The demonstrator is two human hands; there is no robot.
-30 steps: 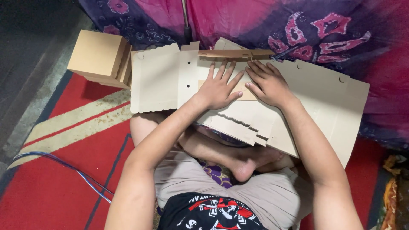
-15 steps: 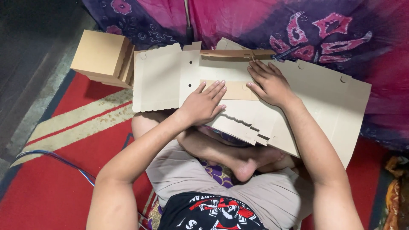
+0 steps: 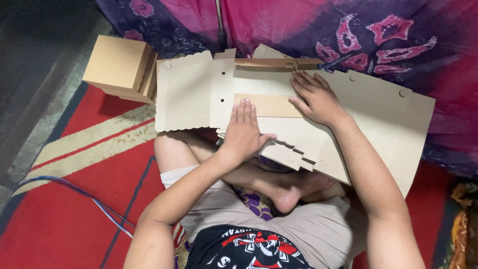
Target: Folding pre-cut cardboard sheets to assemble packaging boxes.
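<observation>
A flat, unfolded cardboard box blank [image 3: 189,92] with scalloped edges and small round holes lies across my crossed legs. My left hand [image 3: 244,132] presses flat on its middle panel, fingers together and pointing away from me. My right hand [image 3: 313,97] rests palm down further up and to the right, fingers spread near a folded brown flap [image 3: 276,63] along the top edge. Neither hand grips anything. More grey-brown cardboard panels [image 3: 393,124] stretch out to the right under my right forearm.
A stack of folded brown cardboard boxes [image 3: 117,67] stands at the upper left on the floor. A red rug with cream stripes [image 3: 74,199] lies left, with a blue and white cable [image 3: 84,197] across it. Purple and pink patterned fabric [image 3: 348,35] fills the back.
My left hand has slid down toward me and to the left across the cardboard, from beside the right hand to the middle panel. The right hand stays near the top flap.
</observation>
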